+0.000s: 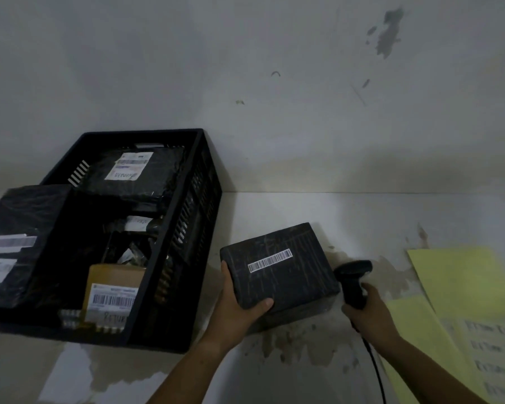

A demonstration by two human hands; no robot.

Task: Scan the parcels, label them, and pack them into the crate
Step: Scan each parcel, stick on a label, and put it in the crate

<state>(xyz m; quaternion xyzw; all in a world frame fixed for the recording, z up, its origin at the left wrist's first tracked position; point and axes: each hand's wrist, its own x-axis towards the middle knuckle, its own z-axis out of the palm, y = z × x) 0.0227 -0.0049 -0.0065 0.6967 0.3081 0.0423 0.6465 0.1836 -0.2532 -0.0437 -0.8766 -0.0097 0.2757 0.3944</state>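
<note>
Clamping the near left corner of a black parcel [277, 275], the left grip [239, 307] had its thumb on the top face and its fingers up the left side. The parcel sat just right of the crate [194, 217], over the stained table [289, 208], with its top tilted toward the camera. Whether its far edge touched the table could not be told. A white barcode [270, 260] ran across the top face. The right grip [368, 312] was curled tight round the handle of a black scanner [353, 275], whose head stood just beside the parcel's right edge. A cable [373, 368] ran from the foot of the handle toward the camera, along the right forearm.

The black crate stood at the table's left, near the wall [274, 68]. At its far end lay a black bag [158, 176] with a white label marked RETURN. At its near end a brown box [114, 275] leaned up, showing a barcode label with handwriting below it. A black pack [21, 208] lay across the crate's left rim, with two white labels on it. The smaller dark packets between them were too dim to tell apart.

At the table's right lay yellow sheets [464, 281]. On the nearer one was a page [496, 354] of printed labels, blurred.
</note>
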